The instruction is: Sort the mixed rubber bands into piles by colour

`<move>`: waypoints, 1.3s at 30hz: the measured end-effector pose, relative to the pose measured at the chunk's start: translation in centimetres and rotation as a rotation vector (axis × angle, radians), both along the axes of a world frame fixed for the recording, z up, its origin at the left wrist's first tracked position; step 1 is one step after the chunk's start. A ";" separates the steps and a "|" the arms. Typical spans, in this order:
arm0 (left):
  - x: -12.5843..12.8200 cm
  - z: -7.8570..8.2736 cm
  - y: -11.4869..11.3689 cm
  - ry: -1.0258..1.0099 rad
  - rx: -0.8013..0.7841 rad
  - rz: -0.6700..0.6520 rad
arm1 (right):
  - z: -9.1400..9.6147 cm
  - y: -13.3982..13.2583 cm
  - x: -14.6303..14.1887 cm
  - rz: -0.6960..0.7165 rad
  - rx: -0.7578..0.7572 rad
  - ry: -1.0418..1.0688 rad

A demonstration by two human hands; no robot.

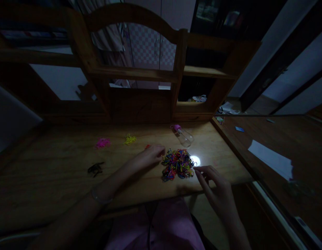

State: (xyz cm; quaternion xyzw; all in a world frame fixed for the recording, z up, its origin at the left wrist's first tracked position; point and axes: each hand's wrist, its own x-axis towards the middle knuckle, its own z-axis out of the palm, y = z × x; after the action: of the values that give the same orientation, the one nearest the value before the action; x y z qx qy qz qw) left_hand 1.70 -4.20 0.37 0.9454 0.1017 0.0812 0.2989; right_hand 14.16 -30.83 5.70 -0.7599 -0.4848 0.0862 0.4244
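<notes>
Right hand, lower right of centre: thumb and forefinger nearly closed at the right edge of a multicoloured heap of bands, mid-frame on the counter; any hold cannot be told. Left hand, centre: fingers curled close at the heap's left edge, grip unclear. Beyond, left of centre: black cluster, pink cluster, yellow cluster; right of centre, clear bottle, purple-capped, lying down.

Pinkish-mauve top, lightly creased; exact shade hard to tell b/c light's dim. Thin dark cord or trim runs down top's centre, V-shaped nr upper edge. Left of top, a thin pale bracelet circles L forearm. R forearm, right of top, bare; both hands bare too, L & R.
</notes>
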 end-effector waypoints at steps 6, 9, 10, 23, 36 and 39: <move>-1.9 2.1 2.5 0.030 -0.034 0.079 | 0.0 0.0 0.0 0.016 0.012 -0.003; -3.4 2.3 5.0 0.027 0.007 0.248 | 0.0 -0.1 0.0 0.009 0.012 -0.001; -4.0 2.2 5.8 0.022 0.009 0.309 | 0.0 -0.1 0.0 0.005 0.010 -0.002; -10.5 1.5 11.8 -0.119 -0.060 0.677 | -0.3 0.1 0.1 0.022 0.007 -0.006; -9.3 2.3 10.2 -0.162 -0.054 0.703 | -0.5 0.3 0.1 0.031 -0.010 -0.024; -8.0 3.4 7.8 -0.173 0.037 0.660 | -0.5 0.4 0.0 0.030 -0.022 -0.021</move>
State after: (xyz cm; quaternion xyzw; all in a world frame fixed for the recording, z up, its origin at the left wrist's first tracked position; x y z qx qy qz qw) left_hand -6.29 3.57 3.74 0.8563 0.3751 0.2553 0.2468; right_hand 14.19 -30.41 5.20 -0.7580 -0.4997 0.0897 0.4095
